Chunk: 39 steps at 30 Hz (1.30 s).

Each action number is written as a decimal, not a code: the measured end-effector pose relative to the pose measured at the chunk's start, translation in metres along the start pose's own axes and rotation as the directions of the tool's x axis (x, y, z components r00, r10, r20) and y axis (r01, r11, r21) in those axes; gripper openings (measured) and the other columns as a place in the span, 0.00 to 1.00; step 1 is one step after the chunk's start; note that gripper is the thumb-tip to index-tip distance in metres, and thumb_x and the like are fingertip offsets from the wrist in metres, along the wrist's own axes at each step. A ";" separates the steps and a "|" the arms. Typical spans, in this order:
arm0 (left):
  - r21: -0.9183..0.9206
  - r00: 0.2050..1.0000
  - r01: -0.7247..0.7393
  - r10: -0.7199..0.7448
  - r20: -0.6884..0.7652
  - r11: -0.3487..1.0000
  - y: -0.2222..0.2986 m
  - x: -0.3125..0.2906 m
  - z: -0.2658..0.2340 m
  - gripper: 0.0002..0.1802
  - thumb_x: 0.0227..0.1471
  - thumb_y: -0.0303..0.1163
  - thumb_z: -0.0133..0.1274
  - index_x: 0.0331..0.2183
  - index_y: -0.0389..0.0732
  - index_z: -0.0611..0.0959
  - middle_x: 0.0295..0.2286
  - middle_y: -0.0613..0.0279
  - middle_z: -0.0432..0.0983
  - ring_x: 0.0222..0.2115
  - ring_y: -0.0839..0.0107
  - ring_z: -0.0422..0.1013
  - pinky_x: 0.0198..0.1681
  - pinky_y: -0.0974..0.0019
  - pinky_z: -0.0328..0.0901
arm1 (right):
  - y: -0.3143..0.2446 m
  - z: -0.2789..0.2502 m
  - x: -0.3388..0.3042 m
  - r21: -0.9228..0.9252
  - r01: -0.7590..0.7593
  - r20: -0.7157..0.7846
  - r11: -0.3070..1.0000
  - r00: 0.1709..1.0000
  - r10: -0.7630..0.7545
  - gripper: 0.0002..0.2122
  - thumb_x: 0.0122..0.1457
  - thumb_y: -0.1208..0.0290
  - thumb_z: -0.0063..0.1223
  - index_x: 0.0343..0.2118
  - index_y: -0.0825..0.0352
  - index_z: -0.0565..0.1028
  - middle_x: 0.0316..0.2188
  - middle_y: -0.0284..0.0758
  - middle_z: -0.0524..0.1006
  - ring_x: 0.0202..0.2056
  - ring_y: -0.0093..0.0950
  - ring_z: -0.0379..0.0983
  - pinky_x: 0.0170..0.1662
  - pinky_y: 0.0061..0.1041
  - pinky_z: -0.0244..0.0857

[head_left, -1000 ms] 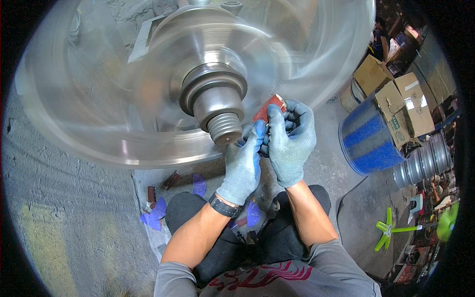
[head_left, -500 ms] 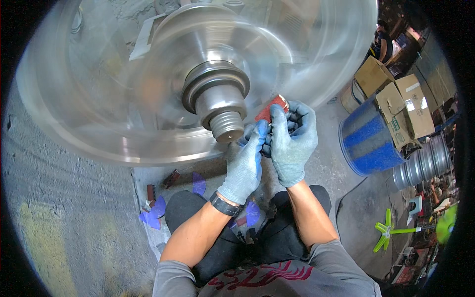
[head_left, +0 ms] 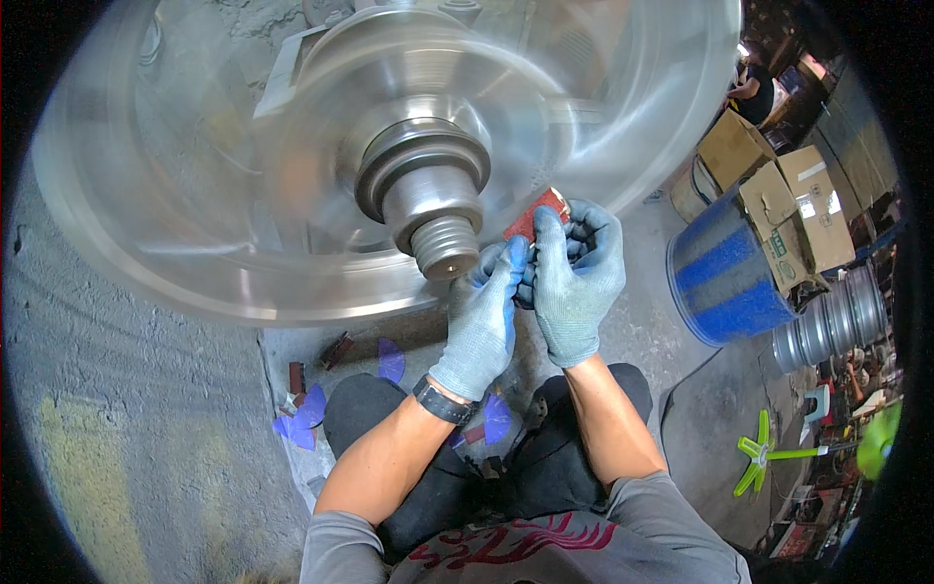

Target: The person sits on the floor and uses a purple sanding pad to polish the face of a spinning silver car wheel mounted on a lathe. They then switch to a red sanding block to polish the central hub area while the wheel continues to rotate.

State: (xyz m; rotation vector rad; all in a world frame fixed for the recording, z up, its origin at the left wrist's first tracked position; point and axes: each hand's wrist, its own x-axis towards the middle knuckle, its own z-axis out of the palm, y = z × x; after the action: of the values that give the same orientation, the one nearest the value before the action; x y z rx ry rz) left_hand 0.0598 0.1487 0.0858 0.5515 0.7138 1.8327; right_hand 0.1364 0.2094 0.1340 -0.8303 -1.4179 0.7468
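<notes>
A large metal wheel is blurred by spinning around a steel hub with a threaded spindle end. Beside the spindle, close to the wheel's near side, is a red-brown piece of folded sandpaper with a pale edge. My right hand, in a grey-blue glove, pinches it between thumb and curled fingers. My left hand, gloved alike, is closed at the lower end of the sandpaper, its thumb pointing up; its fingertips are partly hidden. Whether the sandpaper touches the wheel I cannot tell.
Purple sheet pieces and dark red scraps lie on the floor by my knees. At right stand a blue drum, cardboard boxes, stacked metal rims and a green-legged stand. Another person is far back right.
The wheel keeps spinning, its blur streaks shifted. My hands and the sandpaper hold almost the same place. The far person's arm has moved.
</notes>
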 end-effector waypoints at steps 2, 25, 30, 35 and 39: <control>-0.011 1.000 -0.001 0.001 -0.005 1.000 -0.001 0.000 0.000 0.14 0.75 0.44 0.60 0.51 0.45 0.89 0.42 0.71 0.85 0.42 0.82 0.76 0.48 0.71 0.71 | 0.000 0.000 0.000 0.002 -0.004 0.002 1.000 1.000 0.004 0.14 0.67 0.73 0.72 0.50 0.73 0.80 0.31 0.29 0.80 0.29 0.13 0.72 0.34 0.18 0.71; 0.014 0.997 -0.001 0.002 -0.082 1.000 -0.007 0.003 0.005 0.17 0.76 0.44 0.60 0.48 0.41 0.90 0.36 0.72 0.85 0.34 0.84 0.76 0.41 0.74 0.70 | 0.007 -0.004 -0.003 0.084 -0.107 -0.004 0.991 0.994 0.107 0.13 0.69 0.73 0.70 0.50 0.72 0.79 0.35 0.30 0.81 0.31 0.12 0.73 0.34 0.18 0.71; 0.003 0.997 -0.003 0.003 -0.081 1.000 -0.009 0.003 0.007 0.16 0.76 0.44 0.60 0.47 0.41 0.90 0.36 0.71 0.86 0.34 0.84 0.76 0.41 0.74 0.71 | 0.010 -0.005 -0.003 0.088 -0.100 -0.007 0.991 0.995 0.101 0.13 0.69 0.73 0.70 0.50 0.71 0.79 0.36 0.30 0.81 0.31 0.12 0.73 0.34 0.18 0.71; -0.005 0.998 0.006 -0.006 -0.060 1.000 -0.010 0.004 0.005 0.15 0.76 0.43 0.60 0.47 0.41 0.90 0.36 0.71 0.86 0.34 0.83 0.77 0.40 0.74 0.72 | 0.009 -0.005 -0.003 0.085 -0.110 -0.008 0.990 0.994 0.111 0.13 0.69 0.72 0.71 0.50 0.71 0.79 0.34 0.29 0.80 0.31 0.12 0.72 0.34 0.18 0.71; -0.004 0.996 0.020 -0.020 -0.083 1.000 -0.011 0.005 0.007 0.15 0.76 0.43 0.60 0.47 0.40 0.89 0.36 0.70 0.86 0.34 0.82 0.78 0.40 0.73 0.72 | 0.008 -0.006 -0.003 0.097 -0.121 -0.005 0.988 0.992 0.122 0.13 0.69 0.72 0.71 0.50 0.71 0.79 0.33 0.28 0.79 0.30 0.12 0.72 0.33 0.18 0.70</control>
State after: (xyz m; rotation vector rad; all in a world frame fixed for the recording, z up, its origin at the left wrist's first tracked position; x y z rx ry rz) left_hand 0.0701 0.1575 0.0835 0.4665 0.7688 1.8467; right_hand 0.1430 0.2107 0.1257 -0.8498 -1.3190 0.8957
